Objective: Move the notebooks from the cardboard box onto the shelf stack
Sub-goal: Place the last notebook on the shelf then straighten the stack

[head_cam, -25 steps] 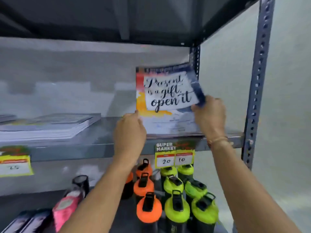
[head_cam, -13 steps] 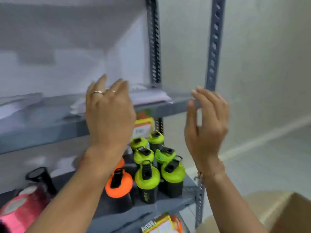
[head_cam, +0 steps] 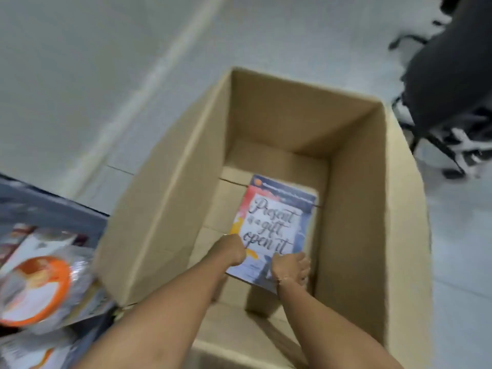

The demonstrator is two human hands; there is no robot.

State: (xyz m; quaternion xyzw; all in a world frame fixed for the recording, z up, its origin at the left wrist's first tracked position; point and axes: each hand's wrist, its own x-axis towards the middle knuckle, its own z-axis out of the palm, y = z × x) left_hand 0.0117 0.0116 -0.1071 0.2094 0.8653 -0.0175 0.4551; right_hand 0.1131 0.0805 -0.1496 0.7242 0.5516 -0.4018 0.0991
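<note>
An open cardboard box (head_cam: pixel 170 198) stands on the floor below me. At its bottom lies a notebook (head_cam: pixel 277 217) with a colourful cover reading "Present is a gift, open it". Both my arms reach down into the box. My left hand (head_cam: pixel 229 250) is closed on the notebook's near left edge. My right hand (head_cam: pixel 291 269) grips its near right corner, fingers curled under the cover. The notebook's near end looks slightly raised. The shelf stack is out of view.
A lower shelf level (head_cam: pixel 50 206) at the left holds packaged goods, among them an orange-rimmed item (head_cam: pixel 37 288). A black office chair (head_cam: pixel 450 83) stands at the upper right. Pale floor tiles (head_cam: pixel 332 30) surround the box.
One second ago both hands set a notebook on the shelf, then let go with fingers open. My view has swung down to the box, and both hands now grip another notebook inside it.
</note>
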